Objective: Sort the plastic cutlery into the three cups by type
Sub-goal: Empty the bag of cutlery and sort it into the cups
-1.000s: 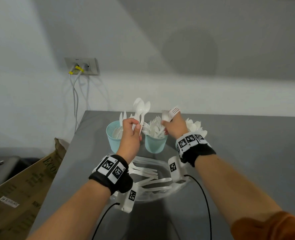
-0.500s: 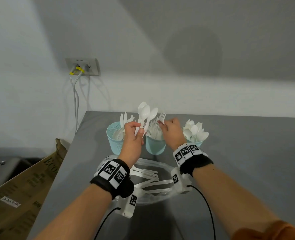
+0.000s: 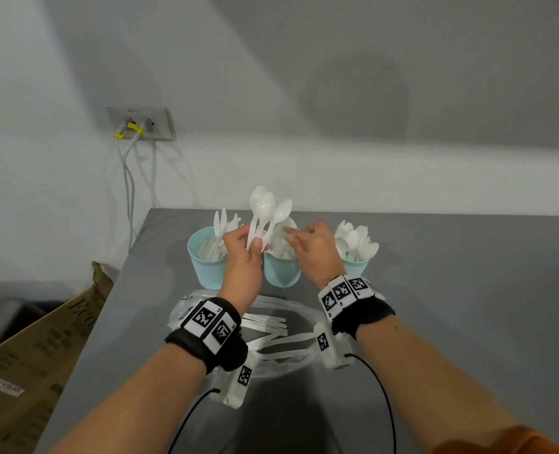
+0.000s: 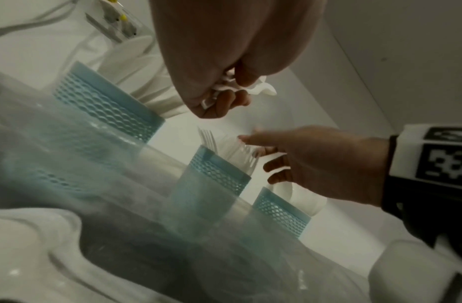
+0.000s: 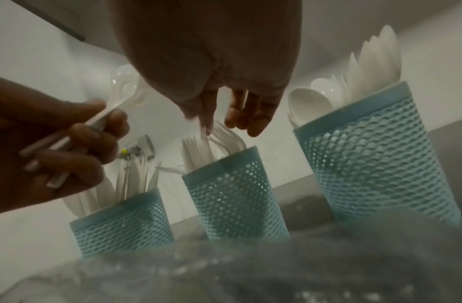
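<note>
Head view: at frame centre the left hand pinches three spoons upright, bowls up; the spoon cup stands to their right, beyond the right hand. Right wrist view: that hand's fingers hang spread and empty over the fork cup.

glossy plastic spoons, perforated plastic cups

Head view: bright and even, with a round soft shadow on the wall and bowed edges.
Wrist views: dim, greenish and grainy; the near foreground is blurred and the hands are underlit.
</note>
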Available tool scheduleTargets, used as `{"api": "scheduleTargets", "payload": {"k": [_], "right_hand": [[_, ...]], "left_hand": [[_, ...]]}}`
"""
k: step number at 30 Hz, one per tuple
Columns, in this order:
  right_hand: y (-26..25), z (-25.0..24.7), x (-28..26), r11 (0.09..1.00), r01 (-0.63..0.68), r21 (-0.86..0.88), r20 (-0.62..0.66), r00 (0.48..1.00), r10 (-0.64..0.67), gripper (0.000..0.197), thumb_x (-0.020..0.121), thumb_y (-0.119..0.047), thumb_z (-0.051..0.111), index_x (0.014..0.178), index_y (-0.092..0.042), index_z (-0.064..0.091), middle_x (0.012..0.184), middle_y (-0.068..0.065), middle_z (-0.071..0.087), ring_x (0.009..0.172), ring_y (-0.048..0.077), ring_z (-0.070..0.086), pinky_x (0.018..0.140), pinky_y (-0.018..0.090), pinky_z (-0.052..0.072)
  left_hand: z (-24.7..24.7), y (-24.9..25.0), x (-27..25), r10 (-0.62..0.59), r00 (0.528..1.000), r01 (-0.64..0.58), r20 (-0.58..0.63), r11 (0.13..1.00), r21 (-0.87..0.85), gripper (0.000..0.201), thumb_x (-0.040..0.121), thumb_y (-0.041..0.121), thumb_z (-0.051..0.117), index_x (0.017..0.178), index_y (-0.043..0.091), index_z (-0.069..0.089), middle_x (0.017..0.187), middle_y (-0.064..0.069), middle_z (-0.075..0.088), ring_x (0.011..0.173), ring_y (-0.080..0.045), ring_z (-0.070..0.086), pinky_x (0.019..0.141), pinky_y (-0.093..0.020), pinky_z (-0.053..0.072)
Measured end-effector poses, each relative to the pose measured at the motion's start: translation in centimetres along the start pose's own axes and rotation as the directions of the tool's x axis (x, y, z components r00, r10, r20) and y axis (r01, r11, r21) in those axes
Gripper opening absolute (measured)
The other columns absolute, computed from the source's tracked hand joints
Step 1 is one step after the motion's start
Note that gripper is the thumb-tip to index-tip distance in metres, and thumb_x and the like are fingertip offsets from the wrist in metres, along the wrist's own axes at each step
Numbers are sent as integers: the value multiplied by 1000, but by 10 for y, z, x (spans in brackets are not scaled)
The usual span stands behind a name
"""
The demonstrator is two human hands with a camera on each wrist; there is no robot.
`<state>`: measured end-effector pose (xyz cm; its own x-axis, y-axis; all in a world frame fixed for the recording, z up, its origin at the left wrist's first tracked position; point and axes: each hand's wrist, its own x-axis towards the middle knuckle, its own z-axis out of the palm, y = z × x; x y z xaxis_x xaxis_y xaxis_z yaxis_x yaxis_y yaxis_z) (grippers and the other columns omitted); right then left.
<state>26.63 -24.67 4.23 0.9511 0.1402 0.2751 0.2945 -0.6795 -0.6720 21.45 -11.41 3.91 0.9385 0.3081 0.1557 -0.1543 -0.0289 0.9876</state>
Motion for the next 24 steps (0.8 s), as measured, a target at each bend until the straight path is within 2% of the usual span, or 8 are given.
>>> {"api": "scheduleTargets", "payload": {"k": [3,5,10,13,16,18,21,24], "right_hand": [[-11,-10,-6,972,-37,230,-53,997,51,61,97,-55,29,94,-8,69,103,7,50,102,23,52,97,36,40],[-15,-17,-8,915,-36,403,-23,999,49,61,91,-66,28,90,-21,69,99,7,53,94,17,55,90,30,41],[-11,-41,-5,877,-115,466,43,993,107,17,91,-35,60,84,-20,60,92,8,55,80,11,55,75,21,45],[4,-56,-4,868,-149,474,30,988,154,25,96,-25,54,75,-12,49,72,9,54,60,10,54,54,13,43],[23,-68,-3,877,-239,416,36,968,247,29,97,-29,51,84,-3,53,71,11,57,58,11,55,53,18,43],[35,-75,0,877,-288,384,1,950,312,27,97,-30,51,81,-7,53,67,5,56,57,13,52,50,16,42],[48,-86,6,862,-320,392,-103,916,387,31,96,-28,52,68,-17,47,62,0,51,54,13,49,52,24,41],[54,-97,12,864,-288,414,-239,881,408,32,94,-25,55,63,-20,47,62,2,51,57,17,50,57,32,43]], "left_hand": [[12,0,-1,3,999,-3,39,1000,-10,17,101,15,38,116,18,31,109,-3,54,92,-11,53,82,-24,45],[23,0,-2,34,994,-37,104,999,28,17,101,16,38,116,17,31,113,-6,51,97,-12,51,85,-22,45],[63,0,-14,127,917,-166,377,983,74,40,91,15,43,126,6,27,122,6,43,114,-8,51,100,-23,44],[84,0,-17,99,893,-195,438,964,179,45,90,10,51,126,-1,27,108,8,45,99,-5,52,91,-18,45],[100,-2,-13,-6,898,-133,440,950,284,42,93,11,55,128,5,34,109,-3,54,100,-16,56,91,-30,46],[109,-11,-6,-22,882,-264,471,804,532,52,91,30,60,132,8,39,118,-8,50,108,-21,50,99,-36,41],[114,-22,-2,28,838,-505,546,418,755,63,87,48,59,133,8,43,123,-11,42,114,-26,38,102,-36,34],[119,-28,1,67,840,-523,538,364,771,52,88,45,57,126,10,51,123,-11,41,116,-27,37,101,-36,37]]}}
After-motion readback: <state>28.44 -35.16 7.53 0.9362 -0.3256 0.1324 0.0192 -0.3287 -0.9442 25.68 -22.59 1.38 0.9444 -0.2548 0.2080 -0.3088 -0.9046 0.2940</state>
